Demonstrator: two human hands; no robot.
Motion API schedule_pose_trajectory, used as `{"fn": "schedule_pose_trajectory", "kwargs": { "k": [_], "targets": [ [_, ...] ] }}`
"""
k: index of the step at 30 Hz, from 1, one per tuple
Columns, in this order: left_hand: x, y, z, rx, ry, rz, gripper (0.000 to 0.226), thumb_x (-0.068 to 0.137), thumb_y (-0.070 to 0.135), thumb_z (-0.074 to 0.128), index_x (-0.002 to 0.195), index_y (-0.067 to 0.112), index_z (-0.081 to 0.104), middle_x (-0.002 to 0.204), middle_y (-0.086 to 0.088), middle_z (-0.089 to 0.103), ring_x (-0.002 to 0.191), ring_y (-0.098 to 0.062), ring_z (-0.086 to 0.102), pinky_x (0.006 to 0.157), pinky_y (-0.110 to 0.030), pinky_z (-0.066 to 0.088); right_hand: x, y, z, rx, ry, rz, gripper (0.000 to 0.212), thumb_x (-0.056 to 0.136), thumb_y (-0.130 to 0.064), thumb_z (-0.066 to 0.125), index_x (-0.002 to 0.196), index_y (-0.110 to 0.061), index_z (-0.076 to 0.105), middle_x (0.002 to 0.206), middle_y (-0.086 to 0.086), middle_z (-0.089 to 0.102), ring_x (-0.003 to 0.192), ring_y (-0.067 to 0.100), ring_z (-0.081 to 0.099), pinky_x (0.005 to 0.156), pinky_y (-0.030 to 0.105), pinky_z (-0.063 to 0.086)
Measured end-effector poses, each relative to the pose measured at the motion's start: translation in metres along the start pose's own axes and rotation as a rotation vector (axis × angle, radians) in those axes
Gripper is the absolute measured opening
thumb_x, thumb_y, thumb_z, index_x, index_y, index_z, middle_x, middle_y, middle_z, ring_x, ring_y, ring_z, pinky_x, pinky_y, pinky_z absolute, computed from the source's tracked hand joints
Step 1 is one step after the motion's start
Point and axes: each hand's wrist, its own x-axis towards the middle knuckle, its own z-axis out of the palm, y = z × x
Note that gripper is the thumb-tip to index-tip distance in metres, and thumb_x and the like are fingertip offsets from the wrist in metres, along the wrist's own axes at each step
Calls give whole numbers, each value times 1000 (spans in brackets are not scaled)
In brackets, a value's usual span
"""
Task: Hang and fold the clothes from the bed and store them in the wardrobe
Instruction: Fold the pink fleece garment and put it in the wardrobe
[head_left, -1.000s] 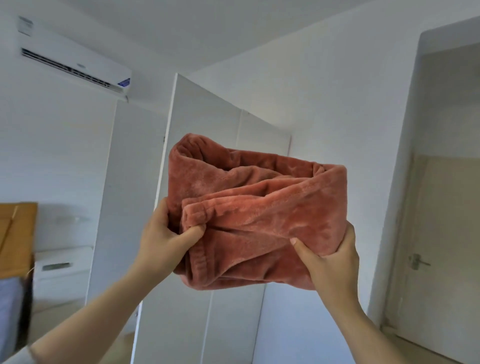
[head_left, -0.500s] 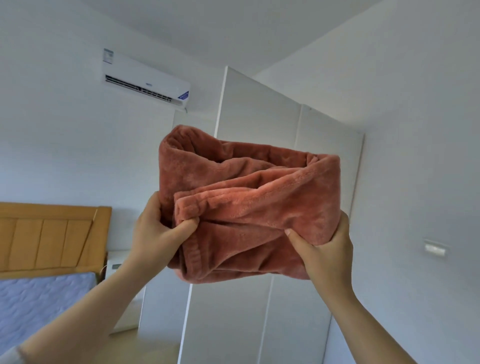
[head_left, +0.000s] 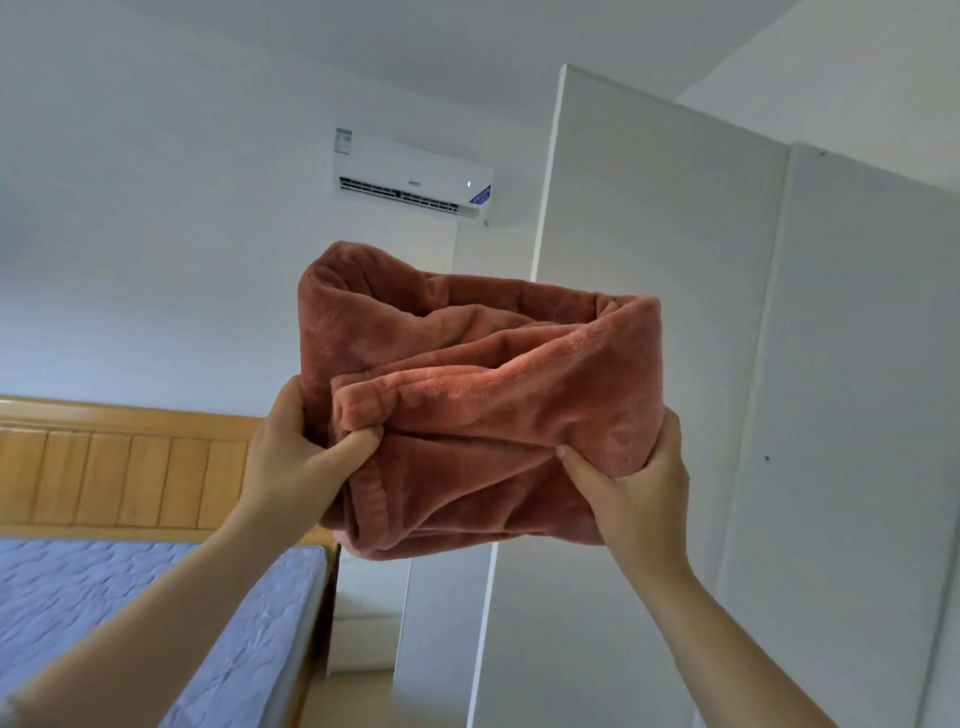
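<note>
Now both hands, left hand (head_left: 291, 457) and right hand (head_left: 636, 486), grip the folded red fleece (head_left: 483, 395); storing step, I think; next lift it into the wardrobe (head_left: 675, 312).

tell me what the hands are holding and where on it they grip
Both hands hold one folded rust-red fleece garment, raised in the air. The left hand pinches its lower left edge, and the right hand grips its lower right corner.
</note>
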Motion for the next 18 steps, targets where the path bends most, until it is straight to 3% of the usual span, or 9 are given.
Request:
{"fn": "schedule_pose_trajectory", "kwargs": {
  "k": [7,18],
  "targets": [
    [36,-19,-9,159,150,18,43,48,58,70,89,54,55,93,14,68,89,-13,66,83,-47,55,35,47,76,169,-94,12,76,58,-53,88,120,-42,45,107,-28,59,97,-10,58,73,4,46],
    [104,-83,-47,225,238,58,45,49,56,70,91,47,56,93,14,67,88,-11,65,79,-42,56,54,80,208,261,-122,4,73,57,-54,87,115,-48,41,105,-31,56,96,-13,56,76,10,43]
  ]
}}
